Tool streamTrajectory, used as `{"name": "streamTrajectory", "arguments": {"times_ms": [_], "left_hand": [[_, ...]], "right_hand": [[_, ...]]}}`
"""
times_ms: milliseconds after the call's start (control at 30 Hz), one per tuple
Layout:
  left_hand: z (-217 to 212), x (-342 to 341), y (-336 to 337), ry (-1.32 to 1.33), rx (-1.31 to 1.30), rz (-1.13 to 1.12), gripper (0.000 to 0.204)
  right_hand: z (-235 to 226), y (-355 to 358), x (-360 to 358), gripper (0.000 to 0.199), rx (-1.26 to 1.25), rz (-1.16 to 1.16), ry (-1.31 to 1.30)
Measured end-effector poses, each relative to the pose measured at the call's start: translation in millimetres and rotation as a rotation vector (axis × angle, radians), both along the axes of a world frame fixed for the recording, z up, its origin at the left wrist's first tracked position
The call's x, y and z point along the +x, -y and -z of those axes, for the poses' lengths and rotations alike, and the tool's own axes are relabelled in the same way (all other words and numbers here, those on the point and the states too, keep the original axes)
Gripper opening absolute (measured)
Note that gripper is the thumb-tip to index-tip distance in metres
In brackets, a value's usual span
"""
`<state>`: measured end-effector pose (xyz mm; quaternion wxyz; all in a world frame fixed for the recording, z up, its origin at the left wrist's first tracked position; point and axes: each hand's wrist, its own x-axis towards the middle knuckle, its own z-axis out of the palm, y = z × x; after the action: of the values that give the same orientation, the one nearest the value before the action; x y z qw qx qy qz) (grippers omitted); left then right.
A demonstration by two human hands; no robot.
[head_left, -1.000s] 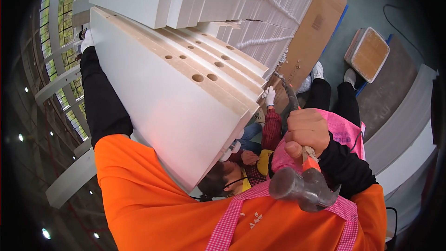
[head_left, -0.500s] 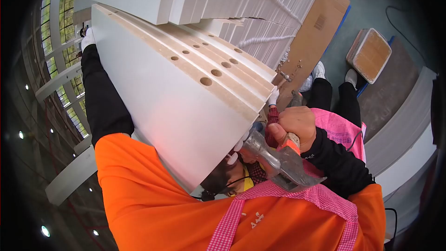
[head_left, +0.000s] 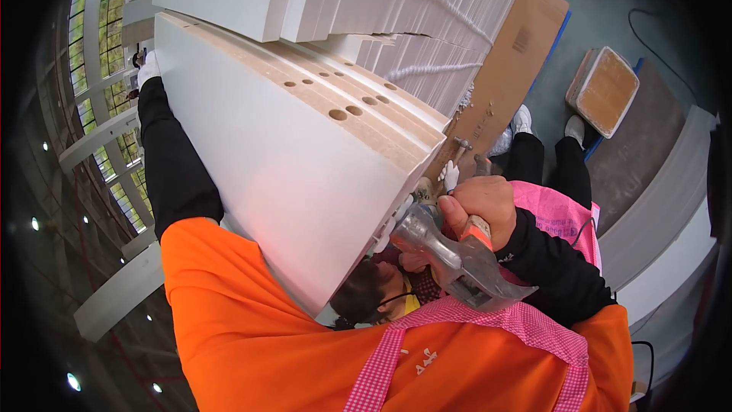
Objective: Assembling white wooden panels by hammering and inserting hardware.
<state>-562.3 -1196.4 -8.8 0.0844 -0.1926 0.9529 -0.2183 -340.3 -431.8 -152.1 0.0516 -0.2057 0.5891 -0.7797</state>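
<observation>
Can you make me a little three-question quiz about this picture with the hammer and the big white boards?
1. True or false: the right hand holds a hammer.
2. Where does the left hand rest? A) on the far end of the white board B) on the cardboard sheet C) on the floor
3. Fill in: the drilled board edge shows round ____.

Key: 1 true; 2 A; 3 holes.

A metal-headed hammer (head_left: 457,263) with an orange-banded handle lies tilted at the near right, just beside a big white board (head_left: 282,175), whose raw wooden edge, drilled with round holes, slants left to right.
</observation>
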Motion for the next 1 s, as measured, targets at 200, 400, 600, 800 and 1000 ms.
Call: {"name": "streamTrajectory", "arguments": {"times_ms": [200, 400, 600, 800, 1000], "left_hand": [[-15.4, -32.5, 32.0, -0.226, 0.346, -0.071, 0.059], [-17.5, -29.7, -59.5, -0.181, 0.146, -0.220, 0.069], [-54.7, -0.6, -76.0, -0.221, 0.000, -0.139, 0.068], [-41.0, -19.2, -63.2, -0.228, 0.066, -0.240, 0.063], [-16.0, -21.3, -73.1, -0.123, 0.075, -0.145, 0.066]], "right_hand": [[8.4, -20.7, 0.9, 0.031, -0.047, 0.022, -0.130], [-3.7, -22.6, -5.7, 0.031, -0.049, 0.042, -0.145], [-16.8, -17.1, 0.6, 0.032, -0.035, 0.020, -0.165], [-24.5, -17.8, -3.9, 0.029, -0.058, 0.052, -0.113], [-24.0, -27.7, -1.1, 0.023, -0.030, -0.016, -0.147]]}}
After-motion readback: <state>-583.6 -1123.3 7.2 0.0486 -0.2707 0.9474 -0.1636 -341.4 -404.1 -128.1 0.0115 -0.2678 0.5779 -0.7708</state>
